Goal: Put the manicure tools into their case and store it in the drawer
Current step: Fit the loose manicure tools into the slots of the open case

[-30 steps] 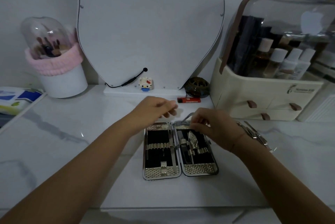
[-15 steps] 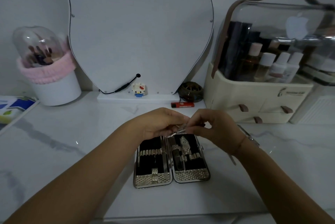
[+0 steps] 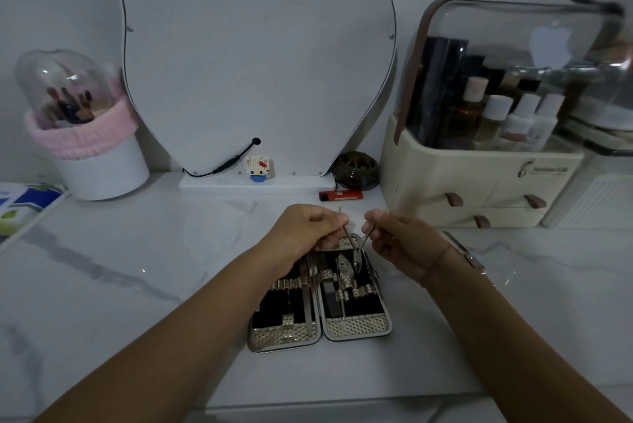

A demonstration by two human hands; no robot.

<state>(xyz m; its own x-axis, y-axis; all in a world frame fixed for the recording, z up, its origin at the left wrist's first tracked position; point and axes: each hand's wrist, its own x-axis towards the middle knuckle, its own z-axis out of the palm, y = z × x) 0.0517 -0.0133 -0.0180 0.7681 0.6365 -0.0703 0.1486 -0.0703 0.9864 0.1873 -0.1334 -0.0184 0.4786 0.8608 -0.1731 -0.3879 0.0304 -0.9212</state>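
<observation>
The left hand [image 3: 306, 229] has its fingers curled round a thin metal tool [image 3: 346, 232], pinched near thumb and forefinger so that the rod slants down out of the fist toward the far edge of the case [image 3: 356, 326]. The right hand [image 3: 400, 239] pinches a second thin tool [image 3: 367, 237] in the same way, its lower end angled inward and down over the case's right half. The two rods lean toward each other, near but not touching. The case lies open flat on the marble tabletop [image 3: 137, 285], directly below and toward the person from both hands; several tools sit strapped in its black lining, more in the right half than the left. A few loose tools [image 3: 462, 251] lie on the table just beyond the right wrist. The cream organizer [image 3: 479, 179] with its small drawers stands behind them, shut. Half a second ago the fingertips of both hands met over the case with the metal pieces held together between them — now the hands have drawn apart, one tool in each, while the case has stayed put.
</observation>
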